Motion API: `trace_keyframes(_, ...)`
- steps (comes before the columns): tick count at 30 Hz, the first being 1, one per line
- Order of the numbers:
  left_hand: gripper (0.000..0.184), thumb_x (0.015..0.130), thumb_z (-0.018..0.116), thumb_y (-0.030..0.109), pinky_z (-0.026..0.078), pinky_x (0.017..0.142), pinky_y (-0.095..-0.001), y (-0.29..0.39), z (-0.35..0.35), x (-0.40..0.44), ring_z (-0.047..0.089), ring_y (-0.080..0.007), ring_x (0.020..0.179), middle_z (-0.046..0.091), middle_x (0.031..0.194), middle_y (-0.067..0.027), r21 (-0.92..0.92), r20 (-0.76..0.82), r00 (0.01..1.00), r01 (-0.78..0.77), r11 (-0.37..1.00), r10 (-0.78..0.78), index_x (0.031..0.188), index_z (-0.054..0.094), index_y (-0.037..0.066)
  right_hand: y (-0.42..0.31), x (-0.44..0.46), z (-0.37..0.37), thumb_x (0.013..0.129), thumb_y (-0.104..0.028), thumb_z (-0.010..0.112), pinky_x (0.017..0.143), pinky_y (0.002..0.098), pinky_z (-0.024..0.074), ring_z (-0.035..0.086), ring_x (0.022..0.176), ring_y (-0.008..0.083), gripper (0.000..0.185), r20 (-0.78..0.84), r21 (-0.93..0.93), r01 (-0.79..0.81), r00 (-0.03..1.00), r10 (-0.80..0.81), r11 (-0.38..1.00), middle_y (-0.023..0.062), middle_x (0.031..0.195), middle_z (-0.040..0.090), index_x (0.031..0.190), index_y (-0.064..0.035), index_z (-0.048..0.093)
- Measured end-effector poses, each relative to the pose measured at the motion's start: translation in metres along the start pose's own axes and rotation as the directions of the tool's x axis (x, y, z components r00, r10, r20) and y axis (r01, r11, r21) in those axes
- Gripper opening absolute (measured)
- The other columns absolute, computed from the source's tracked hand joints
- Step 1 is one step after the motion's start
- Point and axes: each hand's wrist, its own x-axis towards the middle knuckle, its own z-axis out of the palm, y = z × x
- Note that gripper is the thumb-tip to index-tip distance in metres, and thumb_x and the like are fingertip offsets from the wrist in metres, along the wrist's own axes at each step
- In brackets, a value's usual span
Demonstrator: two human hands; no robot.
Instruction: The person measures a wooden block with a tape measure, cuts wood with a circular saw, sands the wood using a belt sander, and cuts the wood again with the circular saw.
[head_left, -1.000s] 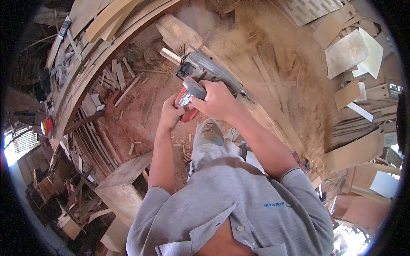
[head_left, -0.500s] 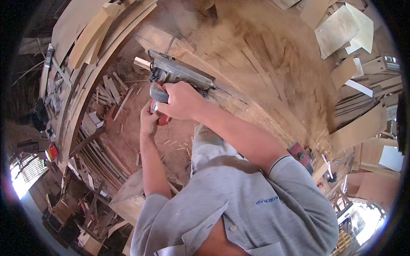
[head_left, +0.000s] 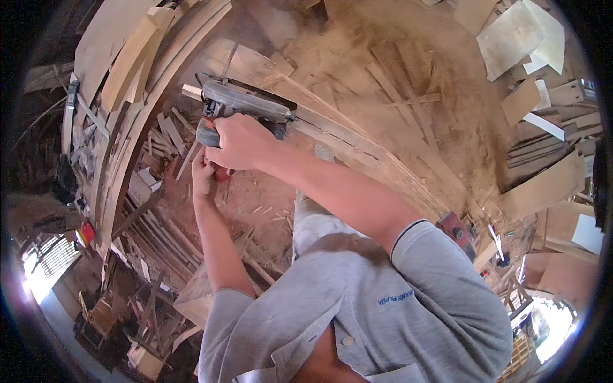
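A circular saw point(head_left: 246, 102) with a grey metal body and a dark, red-marked handle rests on a long board point(head_left: 345, 137). My right hand point(head_left: 239, 140) is wrapped around the handle. Just below it, my left hand point(head_left: 203, 175) is closed against the saw's red lower part point(head_left: 223, 173), its fingers partly hidden. A dark cut line point(head_left: 345, 139) runs along the board, to the right of the saw. The blade is out of sight.
Sawdust hangs in the air over the ground and offcuts point(head_left: 408, 96) beyond the board. Tall curved planks point(head_left: 137, 121) stand at left. A red power tool point(head_left: 456, 233) sits at the board's near end. Wooden sheets point(head_left: 543, 185) are piled at right.
The saw and both hands have shifted left and slightly up along the board, leaving more of the cut line showing behind. Both hands keep their hold.
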Motion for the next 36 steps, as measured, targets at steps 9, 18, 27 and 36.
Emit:
trace_keyframes(9,0.092,0.078,0.098,0.047,0.056,0.096,-0.0344,0.042,-0.004,-0.010,0.070,-0.0160,0.108,0.072,0.121,-0.0055,0.280,-0.147,0.964,-0.174,0.944,0.221,0.144,0.060,-0.006,0.010,-0.009,-0.008,0.080,-0.033,0.076,0.075,0.0501,0.0591,0.073,0.080,0.0474,0.044,-0.111,0.110,0.236,0.968,-0.225,0.965,0.0293,0.082,0.072,0.100,0.0058,0.073)
trace_keyframes(18,0.080,0.101,0.061,0.065,0.051,0.110,-0.0427,0.085,0.076,-0.067,0.065,-0.0295,0.126,0.066,0.137,-0.0183,-0.141,-0.151,0.974,-0.192,0.971,0.171,0.137,0.063,-0.007,-0.028,-0.122,-0.095,0.082,-0.033,0.083,0.071,0.0437,0.0603,0.077,0.076,0.0376,0.048,-0.285,0.167,0.233,0.942,-0.179,0.958,0.0202,0.086,0.076,0.116,-0.0008,0.076)
trace_keyframes(27,0.100,0.081,0.097,0.030,0.046,0.117,-0.0398,-0.050,0.238,0.055,0.060,-0.0369,0.134,0.061,0.140,-0.0264,0.283,-0.535,0.843,0.108,0.953,0.063,0.148,0.037,-0.014,-0.035,-0.286,-0.154,0.081,-0.019,0.084,0.071,0.0374,0.0594,0.077,0.073,0.0280,0.041,-0.559,-0.046,-0.192,0.818,0.134,0.980,0.0165,0.085,0.077,0.115,0.0029,0.075)
trace_keyframes(36,0.099,0.072,0.085,0.015,0.049,0.115,-0.0426,-0.065,0.207,0.071,0.060,-0.0379,0.138,0.058,0.148,-0.0316,0.559,-0.189,0.980,0.050,0.828,0.068,0.156,0.037,-0.011,-0.031,-0.401,-0.151,0.082,-0.013,0.080,0.082,0.0317,0.0581,0.074,0.084,0.0142,0.038,-0.684,0.205,-0.396,0.596,0.420,0.895,0.0123,0.089,0.079,0.117,0.0013,0.075)
